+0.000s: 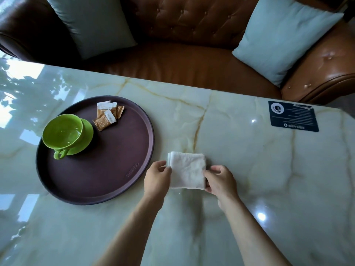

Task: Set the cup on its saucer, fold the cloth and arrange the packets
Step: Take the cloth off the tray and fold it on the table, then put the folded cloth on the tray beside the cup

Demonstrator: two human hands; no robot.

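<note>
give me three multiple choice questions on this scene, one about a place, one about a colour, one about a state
1. Where do the packets lie?
A. on the tray
B. on the sofa
C. in the cup

2. What colour is the cup?
A. white
B. green
C. blue

3. What state is the cloth in?
A. spread out flat
B. crumpled in a ball
C. folded into a square

Answers:
1. A, they lie on the tray beyond the cup.
2. B, cup and saucer are both green.
3. C, it lies on the table as a neat square, with the left hand and right hand at its sides.
</note>
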